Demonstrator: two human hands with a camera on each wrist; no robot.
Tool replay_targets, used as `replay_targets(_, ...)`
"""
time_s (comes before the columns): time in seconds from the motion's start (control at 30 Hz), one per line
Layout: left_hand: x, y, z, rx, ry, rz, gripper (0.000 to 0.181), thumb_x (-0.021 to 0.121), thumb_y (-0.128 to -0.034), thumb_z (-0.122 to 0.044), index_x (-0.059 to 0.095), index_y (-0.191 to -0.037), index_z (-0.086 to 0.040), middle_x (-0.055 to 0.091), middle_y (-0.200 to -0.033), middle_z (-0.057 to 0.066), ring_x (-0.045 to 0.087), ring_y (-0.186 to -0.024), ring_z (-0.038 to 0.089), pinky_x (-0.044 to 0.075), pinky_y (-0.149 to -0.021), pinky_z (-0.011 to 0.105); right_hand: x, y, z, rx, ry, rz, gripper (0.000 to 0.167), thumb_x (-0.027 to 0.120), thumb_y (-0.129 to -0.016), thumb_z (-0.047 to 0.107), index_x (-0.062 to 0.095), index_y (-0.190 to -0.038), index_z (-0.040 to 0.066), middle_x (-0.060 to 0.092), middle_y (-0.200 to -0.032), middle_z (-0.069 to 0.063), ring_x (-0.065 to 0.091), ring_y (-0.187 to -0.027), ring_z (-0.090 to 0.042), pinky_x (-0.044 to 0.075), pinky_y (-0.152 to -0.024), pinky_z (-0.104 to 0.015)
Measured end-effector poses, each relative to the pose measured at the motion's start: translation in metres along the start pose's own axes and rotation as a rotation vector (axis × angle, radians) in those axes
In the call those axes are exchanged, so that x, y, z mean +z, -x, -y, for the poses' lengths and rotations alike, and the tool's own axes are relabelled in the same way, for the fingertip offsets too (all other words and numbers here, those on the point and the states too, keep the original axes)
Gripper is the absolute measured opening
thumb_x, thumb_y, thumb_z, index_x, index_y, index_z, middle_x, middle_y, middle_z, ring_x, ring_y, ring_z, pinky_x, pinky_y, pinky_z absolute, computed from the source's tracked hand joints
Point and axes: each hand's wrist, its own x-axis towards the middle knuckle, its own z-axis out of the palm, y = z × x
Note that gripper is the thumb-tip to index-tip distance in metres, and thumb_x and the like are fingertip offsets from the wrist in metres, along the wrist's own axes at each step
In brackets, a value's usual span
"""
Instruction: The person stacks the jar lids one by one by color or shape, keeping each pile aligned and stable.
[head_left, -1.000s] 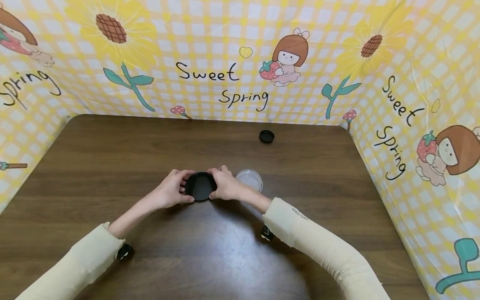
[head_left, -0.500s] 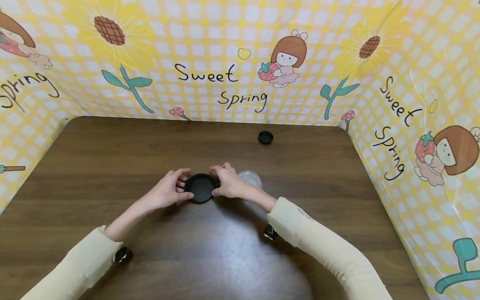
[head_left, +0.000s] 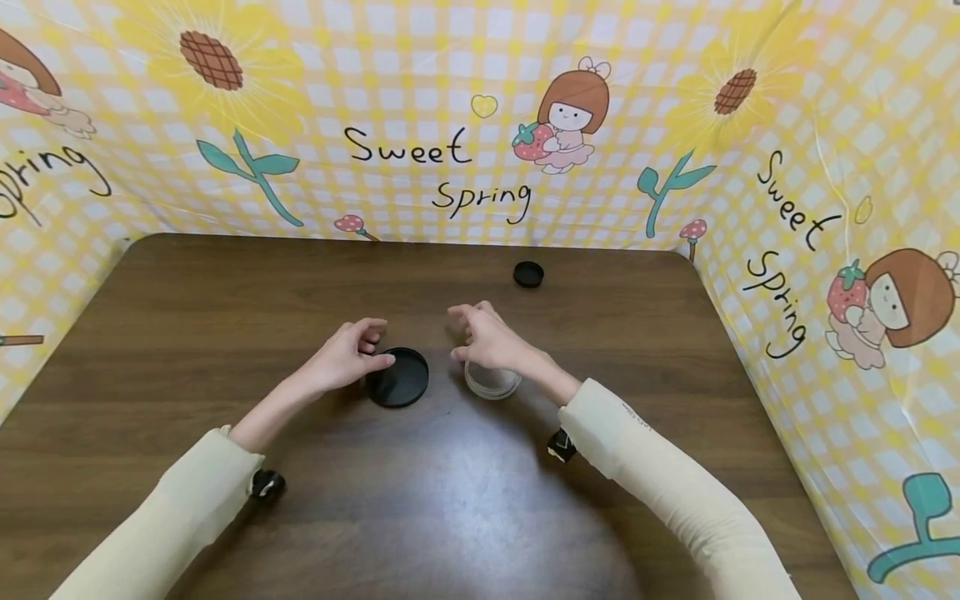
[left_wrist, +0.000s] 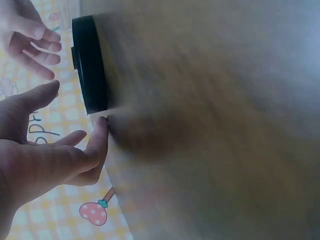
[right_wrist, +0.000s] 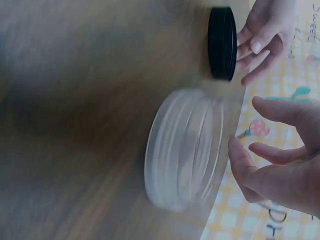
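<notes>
A round black lid (head_left: 399, 385) lies on the table with its hollow side up. My left hand (head_left: 339, 357) hovers over its left edge, thumb and fingers parted and gripping nothing. In the left wrist view the black lid (left_wrist: 90, 65) stands apart from the fingertips. To the right, a low clear round jar (head_left: 492, 383) sits beneath my right hand (head_left: 495, 340), which partly hides it. The right wrist view shows the clear jar (right_wrist: 175, 155) with a ridged rim, and the fingers held loosely bent just off it.
A smaller black cap (head_left: 528, 274) lies near the back edge of the brown wooden table (head_left: 247, 283). A yellow checked cloth (head_left: 420, 100) with printed figures stands behind the table and along its sides.
Both hands have let go of the black lid, which stays on the table. My right hand has moved right and up, over the clear jar; my left has lifted slightly.
</notes>
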Motion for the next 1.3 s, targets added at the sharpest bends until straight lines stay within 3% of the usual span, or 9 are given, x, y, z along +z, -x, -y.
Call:
replay_targets(0.33, 0.012, -0.047, -0.013, 0.056, -0.026, -0.016, 0.057, 0.069, -0.0888, -0.014, 0.046, -0.133, 0.013, 0.053, -0.116, 0.031, 0.053, -0.101, 0.037, 0.044, -0.089, 0.047, -0.032, 0.003, -0.035, 0.079, -0.005, -0.094, 0.063, 0.073, -0.083, 0.004, 0.045, -0.138, -0.005, 0.05, -0.124, -0.025, 0.055, -0.106, -0.035, 0.047, -0.091, -0.037)
replay_targets(0.53, 0.021, -0.062, -0.028, 0.039, -0.001, 0.005, 0.056, 0.067, -0.0896, -0.014, 0.045, -0.134, 0.012, 0.052, -0.119, 0.031, 0.053, -0.101, 0.035, 0.043, -0.09, 0.046, -0.043, 0.006, -0.054, 0.112, 0.009, -0.095, 0.061, 0.072, -0.084, 0.005, 0.045, -0.138, -0.006, 0.048, -0.124, -0.027, 0.055, -0.107, -0.036, 0.046, -0.091, -0.039)
replay_targets(0.73, 0.028, -0.078, -0.044, 0.02, -0.01, 0.072, 0.052, 0.066, -0.0902, -0.015, 0.049, -0.131, 0.011, 0.05, -0.124, 0.033, 0.051, -0.11, 0.038, 0.042, -0.096, 0.047, -0.06, 0.001, -0.071, 0.134, 0.006, -0.128, 0.06, 0.071, -0.085, 0.005, 0.044, -0.138, -0.006, 0.048, -0.124, -0.027, 0.051, -0.111, -0.038, 0.045, -0.093, -0.042)
replay_targets(0.9, 0.037, -0.095, -0.057, -0.019, -0.035, 0.13, 0.055, 0.065, -0.0915, -0.019, 0.046, -0.135, 0.008, 0.045, -0.131, 0.032, 0.041, -0.123, 0.04, 0.038, -0.101, 0.048, -0.073, -0.008, -0.081, 0.136, 0.024, -0.142, 0.059, 0.071, -0.086, 0.005, 0.045, -0.138, -0.006, 0.049, -0.123, -0.027, 0.05, -0.111, -0.039, 0.042, -0.095, -0.043)
replay_targets(1.13, 0.054, -0.121, -0.075, -0.002, -0.074, 0.107, 0.056, 0.066, -0.0909, -0.019, 0.045, -0.136, 0.006, 0.046, -0.131, 0.026, 0.038, -0.12, 0.038, 0.035, -0.099, 0.049, -0.08, -0.017, -0.1, 0.112, 0.001, -0.196, 0.056, 0.07, -0.088, 0.008, 0.046, -0.138, -0.002, 0.043, -0.125, -0.024, 0.047, -0.111, -0.037, 0.04, -0.096, -0.044)
replay_targets(1.3, 0.064, -0.141, -0.092, -0.005, -0.019, 0.081, 0.058, 0.067, -0.0906, -0.016, 0.041, -0.14, 0.003, 0.043, -0.133, 0.026, 0.039, -0.121, 0.036, 0.038, -0.098, 0.046, -0.082, -0.024, -0.116, 0.092, -0.027, -0.226, 0.055, 0.067, -0.09, 0.005, 0.044, -0.139, -0.003, 0.036, -0.13, -0.025, 0.043, -0.114, -0.038, 0.043, -0.094, -0.043)
